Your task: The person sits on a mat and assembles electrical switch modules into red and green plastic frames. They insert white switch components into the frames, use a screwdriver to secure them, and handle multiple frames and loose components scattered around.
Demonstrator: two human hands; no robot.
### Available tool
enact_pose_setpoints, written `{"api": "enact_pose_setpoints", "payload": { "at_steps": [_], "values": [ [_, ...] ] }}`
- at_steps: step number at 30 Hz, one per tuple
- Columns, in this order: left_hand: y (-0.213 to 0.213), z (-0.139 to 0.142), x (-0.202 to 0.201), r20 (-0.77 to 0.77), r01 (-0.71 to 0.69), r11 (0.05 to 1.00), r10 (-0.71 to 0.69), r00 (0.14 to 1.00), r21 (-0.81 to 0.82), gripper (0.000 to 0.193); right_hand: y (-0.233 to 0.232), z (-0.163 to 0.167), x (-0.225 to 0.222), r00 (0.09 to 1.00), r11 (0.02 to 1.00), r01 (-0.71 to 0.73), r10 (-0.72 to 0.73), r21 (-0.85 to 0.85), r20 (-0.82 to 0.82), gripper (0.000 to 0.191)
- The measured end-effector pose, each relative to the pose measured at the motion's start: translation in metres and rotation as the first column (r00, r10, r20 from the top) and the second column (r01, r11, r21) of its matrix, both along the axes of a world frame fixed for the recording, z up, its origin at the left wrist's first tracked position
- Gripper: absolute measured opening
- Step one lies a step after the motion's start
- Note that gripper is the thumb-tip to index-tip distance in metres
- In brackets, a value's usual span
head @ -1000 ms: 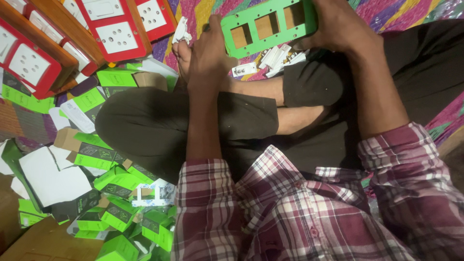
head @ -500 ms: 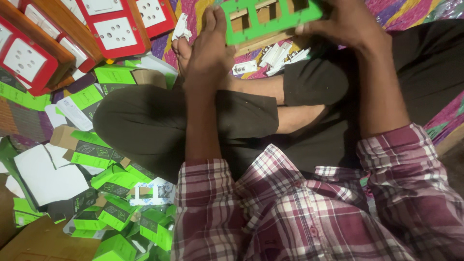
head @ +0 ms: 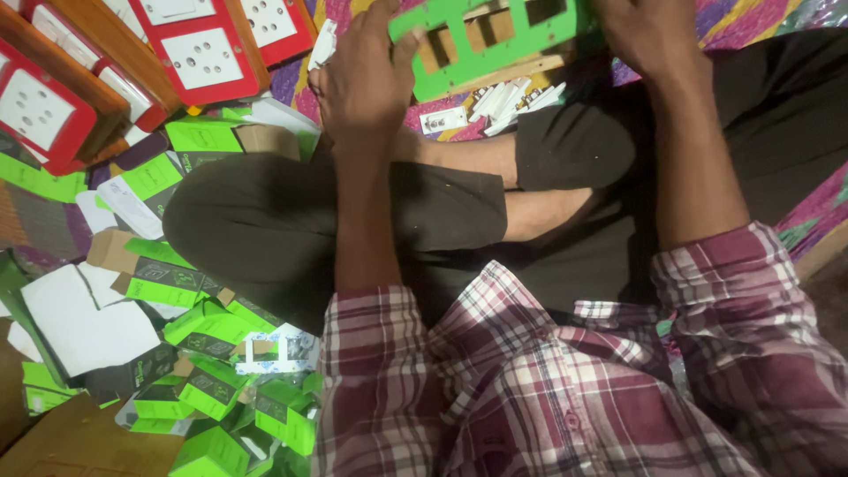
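Red switchboard panels [head: 199,49] with white socket plates are lying at the far left, resting on wooden boxes [head: 84,49]. Near them, green and dark cardboard cartons [head: 190,353] are piling up along the left side, spreading from the far left down to the near left corner. Torn white card pieces [head: 79,322] are lying among them at the left edge, and a brown cardboard flap [head: 110,250] is sticking out between the cartons. Small white switch parts [head: 512,99] are sitting in a loose cluster at the far middle, on a bright patterned cloth [head: 742,22] that is showing at the far right and again at the right edge.
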State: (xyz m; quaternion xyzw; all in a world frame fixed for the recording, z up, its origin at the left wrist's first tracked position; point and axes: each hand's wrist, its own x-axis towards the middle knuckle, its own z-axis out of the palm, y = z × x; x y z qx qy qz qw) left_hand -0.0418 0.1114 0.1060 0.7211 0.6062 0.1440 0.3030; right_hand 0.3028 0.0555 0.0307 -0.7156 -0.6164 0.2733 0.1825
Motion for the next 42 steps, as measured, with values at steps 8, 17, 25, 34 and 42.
{"api": "enact_pose_setpoints", "payload": {
  "at_steps": [8, 17, 25, 34, 42],
  "values": [
    [-0.015, -0.026, 0.0, 0.046, 0.155, 0.988, -0.154, 0.987, -0.028, 0.103, 0.01, 0.063, -0.024, 1.0, 0.99, -0.007, 0.003, -0.141, -0.031, 0.028],
    [-0.021, -0.043, 0.005, -0.028, 0.17, 0.984, -0.169, 0.985, 0.055, 0.101, 0.007, 0.032, -0.011, 0.963, 0.961, -0.261, 0.254, -0.086, -0.09, 0.039],
    [-0.014, -0.042, 0.002, -0.084, 0.203, 0.978, -0.206, 0.975, -0.041, 0.1, 0.01, 0.053, -0.021, 0.988, 0.95, -0.147, 0.131, -0.274, -0.076, 0.042],
    [-0.024, -0.027, 0.001, 0.04, 0.198, 0.978, -0.201, 0.979, 0.069, 0.095, 0.013, 0.053, -0.031, 0.989, 0.978, -0.114, 0.095, -0.177, -0.113, 0.038],
    [-0.016, -0.028, 0.001, -0.03, 0.201, 0.977, -0.203, 0.979, -0.074, 0.089, 0.01, 0.05, -0.031, 0.992, 0.979, -0.094, 0.076, -0.179, -0.102, 0.037]
  ]
}}
